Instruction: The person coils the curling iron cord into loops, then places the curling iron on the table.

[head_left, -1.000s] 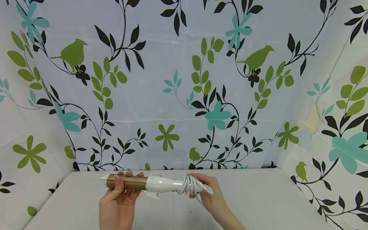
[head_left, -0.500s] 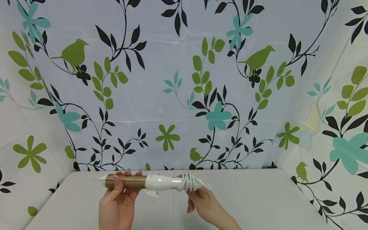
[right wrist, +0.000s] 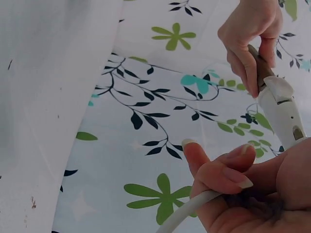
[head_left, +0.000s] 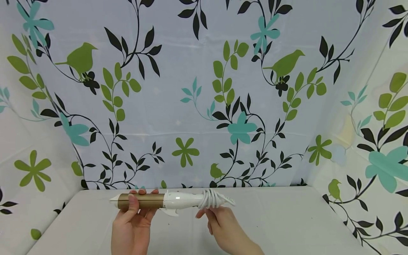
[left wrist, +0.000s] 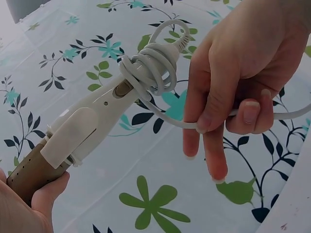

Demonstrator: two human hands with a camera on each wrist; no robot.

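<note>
A curling iron (head_left: 181, 200) with a gold barrel and white handle lies level in the air above the white table. My left hand (head_left: 132, 219) grips it by the barrel. Its light grey cord (left wrist: 153, 68) is wound several times round the handle's end. My right hand (head_left: 224, 226) is just below those coils. In the left wrist view, the right thumb and fingers pinch a free stretch of the cord, which runs on to the right past the hand. The right wrist view shows the cord (right wrist: 187, 209) coming out between the curled fingers.
The white table (head_left: 287, 219) spreads beneath both hands. Behind it and at both sides hangs a cloth (head_left: 172, 106) printed with birds, leaves and flowers. Small dark specks mark the table's surface.
My right hand has moved from behind the wound cord at the handle's end, down and slightly left to below it. My left hand keeps its grip on the barrel, nearly still.
</note>
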